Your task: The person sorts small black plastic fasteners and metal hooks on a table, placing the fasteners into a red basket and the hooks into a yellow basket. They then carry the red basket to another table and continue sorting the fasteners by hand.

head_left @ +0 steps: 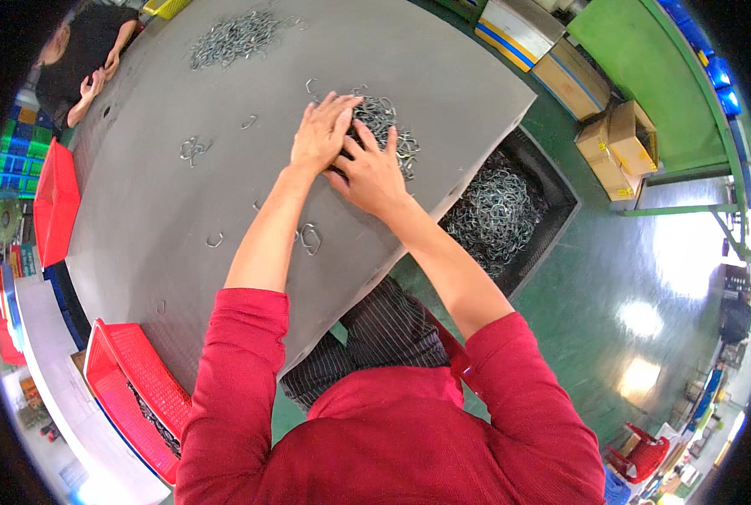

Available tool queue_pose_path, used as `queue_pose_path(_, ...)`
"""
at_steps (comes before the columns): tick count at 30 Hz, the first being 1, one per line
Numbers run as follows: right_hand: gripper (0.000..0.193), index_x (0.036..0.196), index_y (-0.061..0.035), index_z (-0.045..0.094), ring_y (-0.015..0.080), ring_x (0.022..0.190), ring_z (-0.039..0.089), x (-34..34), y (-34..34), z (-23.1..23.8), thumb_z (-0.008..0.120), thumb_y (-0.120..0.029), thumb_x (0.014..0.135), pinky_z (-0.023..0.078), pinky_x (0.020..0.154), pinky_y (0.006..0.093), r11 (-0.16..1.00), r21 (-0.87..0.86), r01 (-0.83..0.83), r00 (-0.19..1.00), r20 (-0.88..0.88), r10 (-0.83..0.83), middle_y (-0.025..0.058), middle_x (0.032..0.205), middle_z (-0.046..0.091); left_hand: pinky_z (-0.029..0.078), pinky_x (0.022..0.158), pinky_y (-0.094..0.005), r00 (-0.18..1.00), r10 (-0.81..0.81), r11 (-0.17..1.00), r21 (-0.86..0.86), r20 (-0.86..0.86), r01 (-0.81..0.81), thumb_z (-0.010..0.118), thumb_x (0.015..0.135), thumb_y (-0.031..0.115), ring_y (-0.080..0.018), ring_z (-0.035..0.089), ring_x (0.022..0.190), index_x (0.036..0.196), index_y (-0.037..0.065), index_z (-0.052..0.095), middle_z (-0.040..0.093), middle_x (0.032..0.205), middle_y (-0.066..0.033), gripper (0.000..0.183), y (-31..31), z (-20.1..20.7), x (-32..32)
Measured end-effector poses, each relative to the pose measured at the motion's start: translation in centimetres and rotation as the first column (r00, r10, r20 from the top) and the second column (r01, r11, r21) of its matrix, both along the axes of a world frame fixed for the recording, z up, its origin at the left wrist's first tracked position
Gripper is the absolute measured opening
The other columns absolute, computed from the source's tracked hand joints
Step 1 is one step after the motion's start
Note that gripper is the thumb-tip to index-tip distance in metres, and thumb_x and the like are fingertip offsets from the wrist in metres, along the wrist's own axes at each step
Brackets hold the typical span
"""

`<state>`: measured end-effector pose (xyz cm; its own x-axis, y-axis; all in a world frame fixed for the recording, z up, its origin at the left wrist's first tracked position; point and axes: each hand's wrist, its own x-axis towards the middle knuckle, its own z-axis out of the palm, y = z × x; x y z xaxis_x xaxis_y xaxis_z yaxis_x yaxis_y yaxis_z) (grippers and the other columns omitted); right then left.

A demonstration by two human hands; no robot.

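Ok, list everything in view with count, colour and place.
Tabletop: one, grey, centre to left.
Near pile of bent metal pieces: one, silver, under both hands.
Far pile: one, silver, far side.
Loose pieces: several, silver, scattered on tabletop.
Crate: one, black, holding more pieces, right of tabletop.
Baskets: two, red, along tabletop's left edge.
Cardboard boxes: several, brown, upper right.
Workbench: one, green, upper right.
Rim clutter: uncounted, mixed colours, too blurred.
Co-worker: one, dark top, upper left.
Sleeves: two, red, lower centre.
Left hand: one, bare, on near pile.
Right hand: one, bare, same pile.
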<state>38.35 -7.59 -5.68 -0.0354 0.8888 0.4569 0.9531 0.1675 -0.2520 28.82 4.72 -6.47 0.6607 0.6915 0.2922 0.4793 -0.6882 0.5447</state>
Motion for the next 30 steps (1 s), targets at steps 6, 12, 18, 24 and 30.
queue_pose_path(6,0.031,0.105,-0.0196,0.068,0.0277,0.132,0.039,8.2,-6.8,-0.1,0.068,-0.036,0.079,0.028,0.099,0.0677,0.993,0.001,0.118,0.992,0.038,-0.118,0.0017,0.127,0.055,0.023,0.114,-0.0495,0.984,-0.173,0.985,-0.025,0.038,0.174,0.034,0.100,0.032,-0.0237,0.038,0.137,0.131,0.020,0.056,0.052,0.138,-0.0026,0.039,-5.8,-0.2,9.9)
queue_pose_path(12,0.023,0.099,-0.0139,0.068,0.0292,0.124,0.045,13.6,-16.5,0.2,0.069,-0.021,0.077,0.037,0.100,0.0460,0.972,-0.003,0.233,0.970,-0.073,-0.233,0.0079,0.126,0.054,0.030,0.111,-0.0448,0.932,-0.330,0.940,-0.045,0.149,0.339,0.038,0.099,0.030,-0.0260,0.047,0.129,0.122,0.014,0.061,0.058,0.130,-0.0089,0.036,-14.9,0.0,17.3)
queue_pose_path(18,0.017,0.097,-0.0145,0.070,0.0291,0.097,0.061,14.9,-23.7,-3.4,0.063,-0.023,0.084,0.047,0.084,0.0443,0.810,-0.307,0.499,0.848,-0.017,-0.529,0.0071,0.104,0.066,0.045,0.099,-0.0400,0.892,-0.447,0.835,-0.327,0.066,0.443,0.049,0.095,0.027,-0.0314,0.057,0.114,0.117,0.009,0.062,0.062,0.122,-0.0140,0.032,-21.4,-1.5,16.8)
queue_pose_path(24,0.026,0.111,-0.0176,0.066,0.0258,0.112,0.054,12.4,-24.0,-3.6,0.063,-0.017,0.086,0.042,0.091,0.0448,0.851,-0.243,0.466,0.872,-0.036,-0.488,0.0036,0.119,0.060,0.040,0.105,-0.0433,0.960,-0.016,1.000,0.022,0.279,0.010,0.063,0.085,0.015,-0.0318,0.051,0.122,0.119,0.009,0.060,0.059,0.124,-0.0121,0.034,-21.3,5.3,-1.2)
queue_pose_path(30,0.029,0.114,-0.0144,0.064,0.0298,0.118,0.050,6.8,-19.3,-2.0,0.063,-0.014,0.085,0.041,0.094,0.0457,0.949,-0.116,0.294,0.947,-0.096,-0.305,0.0084,0.125,0.056,0.012,0.112,-0.0609,0.664,0.740,0.673,0.113,-0.108,-0.731,0.068,0.082,0.045,-0.0462,0.010,0.143,0.147,0.007,0.028,0.021,0.152,-0.0247,0.085,-27.5,3.2,-22.1)
